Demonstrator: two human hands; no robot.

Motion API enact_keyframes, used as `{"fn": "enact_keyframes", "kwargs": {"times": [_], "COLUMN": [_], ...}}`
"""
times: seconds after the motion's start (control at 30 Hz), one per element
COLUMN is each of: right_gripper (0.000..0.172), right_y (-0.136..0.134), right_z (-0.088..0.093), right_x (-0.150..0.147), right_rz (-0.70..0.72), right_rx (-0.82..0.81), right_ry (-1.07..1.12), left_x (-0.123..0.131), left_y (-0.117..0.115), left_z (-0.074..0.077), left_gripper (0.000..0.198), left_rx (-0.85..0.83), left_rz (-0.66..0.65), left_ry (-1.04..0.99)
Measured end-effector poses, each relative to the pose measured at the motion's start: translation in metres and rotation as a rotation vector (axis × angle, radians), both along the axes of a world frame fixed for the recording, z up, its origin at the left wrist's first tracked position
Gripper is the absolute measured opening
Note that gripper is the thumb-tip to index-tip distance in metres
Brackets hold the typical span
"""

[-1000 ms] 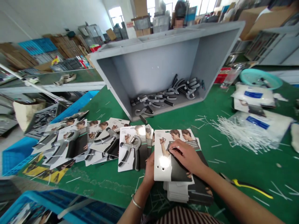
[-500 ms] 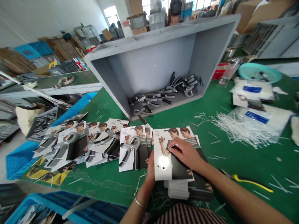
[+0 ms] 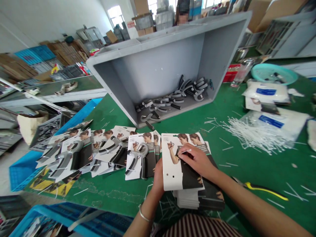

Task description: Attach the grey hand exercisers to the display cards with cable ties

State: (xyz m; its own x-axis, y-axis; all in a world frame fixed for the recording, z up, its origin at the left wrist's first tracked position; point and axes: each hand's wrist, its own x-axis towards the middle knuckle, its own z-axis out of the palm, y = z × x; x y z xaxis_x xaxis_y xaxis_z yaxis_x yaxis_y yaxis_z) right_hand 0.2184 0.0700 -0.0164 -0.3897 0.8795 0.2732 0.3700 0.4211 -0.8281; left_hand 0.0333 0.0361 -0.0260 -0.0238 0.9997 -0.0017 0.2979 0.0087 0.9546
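Observation:
My left hand [image 3: 158,179] grips the lower left edge of a white printed card [image 3: 179,161] showing a figure using a hand grip. My right hand [image 3: 198,161] rests on the card's face, its fingertips pinching a thin white plastic tie [image 3: 184,152]. Below the card lies a stack of similar cards [image 3: 187,199]. To its left, several cards overlap on the green work table [image 3: 108,194], each with a black and grey hand grip [image 3: 138,161] lying on it. More loose hand grips [image 3: 170,102] lie in a tilted grey plastic bin [image 3: 153,69].
A loose pile of white plastic ties [image 3: 256,135] lies right of the cards, near white packets [image 3: 266,92] and a teal basin [image 3: 274,74]. A yellow-handled tool [image 3: 264,187] lies at right. Blue crates [image 3: 74,220] sit below the table edge. A person [image 3: 182,11] stands beyond the bin.
The view has shifted slightly and tilted. The held card has turned a little, and the white tie now shows clearly at my right fingertips.

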Motion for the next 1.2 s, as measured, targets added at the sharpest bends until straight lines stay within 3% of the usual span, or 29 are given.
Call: {"fn": "enact_keyframes", "kwargs": {"times": [0.13, 0.37, 0.53, 0.67, 0.83, 1.0, 1.2], "right_gripper": [0.012, 0.013, 0.015, 0.018, 0.022, 0.019, 0.015], "right_y": [0.001, -0.001, -0.001, 0.001, 0.001, -0.002, -0.003], "right_z": [0.002, 0.009, 0.009, 0.004, 0.0, 0.005, 0.008], "right_x": [0.006, 0.01, 0.011, 0.013, 0.015, 0.015, 0.013], "right_rz": [0.008, 0.048, 0.077, 0.081, 0.114, 0.122, 0.106], "right_rx": [-0.061, -0.164, -0.202, -0.297, -0.427, -0.321, -0.264], "right_ry": [0.143, 0.167, 0.206, 0.313, 0.486, 0.365, 0.339], "left_x": [0.0, -0.016, -0.031, -0.031, -0.017, -0.001, -0.005], "left_y": [0.003, -0.015, -0.035, -0.038, -0.027, -0.007, -0.011], "left_z": [0.018, 0.029, 0.048, 0.052, 0.038, 0.027, 0.032], "left_gripper": [0.023, 0.033, 0.038, 0.032, 0.025, 0.02, 0.02], "left_rx": [0.056, -0.002, -0.057, 0.085, 0.289, 0.2, 0.092], "left_rz": [-0.105, -0.213, -0.491, -0.445, -0.48, -0.507, -0.394], "left_ry": [0.112, 0.425, 0.23, 0.209, 0.366, 0.656, 0.605]}}
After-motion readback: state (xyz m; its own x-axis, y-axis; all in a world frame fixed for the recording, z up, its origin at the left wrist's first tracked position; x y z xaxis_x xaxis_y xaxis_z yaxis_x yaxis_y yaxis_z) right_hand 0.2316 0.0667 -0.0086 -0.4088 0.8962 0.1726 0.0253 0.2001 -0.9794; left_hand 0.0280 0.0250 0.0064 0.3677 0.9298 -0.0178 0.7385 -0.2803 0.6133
